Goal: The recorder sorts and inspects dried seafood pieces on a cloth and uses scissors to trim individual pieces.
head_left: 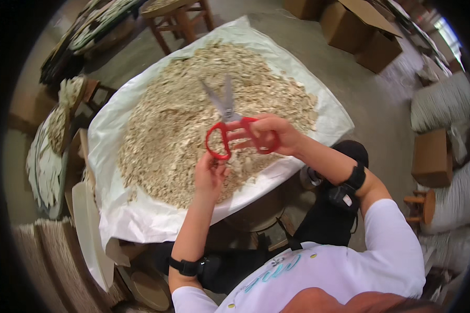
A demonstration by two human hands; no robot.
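Observation:
Red-handled scissors [226,112] are held up over the pile, their metal blades spread apart and pointing away from me. My right hand [274,132] grips them, with fingers passing through the handle loops. Just below the left loop is my left hand [210,176], its fingers curled together. Whether it touches the handle or pinches some small piece I cannot make out. Beneath both hands spreads a wide heap of pale, beige dried flakes [164,125]. The heap lies on a white sheet [107,156] with raised, wrinkled edges.
A wooden stool [180,23] stands beyond the sheet. Cardboard boxes [344,26] are at the far right, with another box [432,159] beside stacked whitish sacks [441,101]. On the left are a tray of pale pieces [47,161] and corrugated brown material [47,261].

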